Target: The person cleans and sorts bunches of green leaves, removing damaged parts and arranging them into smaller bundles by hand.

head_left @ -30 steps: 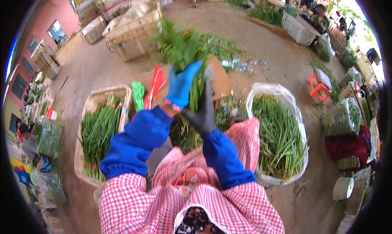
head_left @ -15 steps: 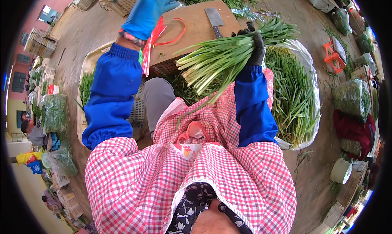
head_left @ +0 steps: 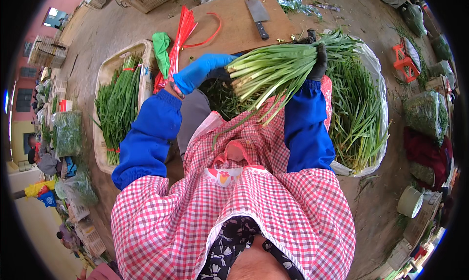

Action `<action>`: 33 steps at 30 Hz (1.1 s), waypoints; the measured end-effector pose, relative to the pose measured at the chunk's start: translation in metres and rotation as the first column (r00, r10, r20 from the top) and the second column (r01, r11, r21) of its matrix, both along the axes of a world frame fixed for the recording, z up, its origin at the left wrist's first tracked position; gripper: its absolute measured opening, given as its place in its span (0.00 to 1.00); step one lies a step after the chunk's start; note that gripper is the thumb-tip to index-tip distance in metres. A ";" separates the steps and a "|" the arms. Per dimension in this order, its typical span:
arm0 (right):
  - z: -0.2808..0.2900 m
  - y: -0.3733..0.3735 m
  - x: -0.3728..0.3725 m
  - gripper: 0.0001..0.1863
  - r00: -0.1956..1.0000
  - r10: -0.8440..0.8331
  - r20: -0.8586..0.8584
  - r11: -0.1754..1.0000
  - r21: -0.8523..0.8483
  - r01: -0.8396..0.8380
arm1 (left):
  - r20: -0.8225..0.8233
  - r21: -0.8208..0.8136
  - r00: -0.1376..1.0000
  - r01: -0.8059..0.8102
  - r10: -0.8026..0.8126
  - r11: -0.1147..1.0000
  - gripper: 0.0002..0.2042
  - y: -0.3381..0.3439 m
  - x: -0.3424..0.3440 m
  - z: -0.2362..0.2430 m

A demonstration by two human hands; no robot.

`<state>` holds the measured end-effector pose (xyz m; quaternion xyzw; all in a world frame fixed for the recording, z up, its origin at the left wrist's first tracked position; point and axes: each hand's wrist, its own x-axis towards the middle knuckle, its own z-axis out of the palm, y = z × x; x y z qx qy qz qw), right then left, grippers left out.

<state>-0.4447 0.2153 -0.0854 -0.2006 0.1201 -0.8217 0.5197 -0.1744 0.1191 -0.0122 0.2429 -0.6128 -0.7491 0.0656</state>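
My right hand (head_left: 318,62), in a black glove, grips a bunch of garlic chives (head_left: 278,65) around its middle. The bunch lies sideways, with pale cut ends to the left and green leaves to the right. Against those ends is my left hand (head_left: 201,71) in a blue glove, fingers stretched out and holding nothing. Whether the fingertips press on the stalks is hard to tell. Beyond it, red tie strips (head_left: 182,33) lie on a wooden board (head_left: 220,26), beside a green cloth or bag (head_left: 161,50). A cleaver (head_left: 257,15) rests farther back on the board.
At the left stands a crate (head_left: 103,80) of chives tied with red strips. Loose chives (head_left: 356,104) fill a container lined with white plastic (head_left: 383,99) at the right. Farther right are an orange stool (head_left: 405,60) and bagged greens (head_left: 426,115).
My left hand has come down and toward me from above the board to the bunch's cut ends. The right hand still grips the bunch, shifted slightly right.
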 end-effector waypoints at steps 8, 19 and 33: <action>0.026 -0.005 0.025 0.28 0.897 -0.008 0.442 0.979 0.184 -0.083 | -0.025 -0.256 1.000 -0.014 0.008 0.967 0.27 -0.029 -0.020 0.040; 0.028 -0.003 0.077 0.19 0.906 0.423 0.009 0.902 0.092 -0.421 | -0.026 -0.417 0.979 0.175 -0.205 0.892 0.22 -0.019 -0.101 0.045; 0.055 -0.015 0.112 0.32 0.652 0.603 -0.459 0.794 0.271 -0.544 | -0.228 -0.019 0.972 -0.054 0.049 0.998 0.23 0.012 -0.049 0.092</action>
